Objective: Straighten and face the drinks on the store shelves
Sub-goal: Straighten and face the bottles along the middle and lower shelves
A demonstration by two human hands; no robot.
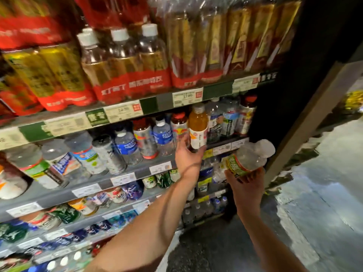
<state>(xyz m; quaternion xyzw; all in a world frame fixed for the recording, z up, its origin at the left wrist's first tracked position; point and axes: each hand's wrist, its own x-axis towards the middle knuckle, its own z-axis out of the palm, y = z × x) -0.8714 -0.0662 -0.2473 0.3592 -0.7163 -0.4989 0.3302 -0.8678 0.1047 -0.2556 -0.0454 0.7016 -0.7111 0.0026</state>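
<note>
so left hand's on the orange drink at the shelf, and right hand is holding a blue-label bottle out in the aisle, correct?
Not quite. The label is green, not blue. In the head view the right hand has its grip on a clear bottle with a green label, tilted, off the shelf. The rest holds: the left hand grips the orange drink at the shelf edge.

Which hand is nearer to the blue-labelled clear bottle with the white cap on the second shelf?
Left. The left hand grips an orange drink bottle just right of the blue-labelled clear bottle; the right hand holds a green-labelled clear bottle farther right, off the shelf.
</note>
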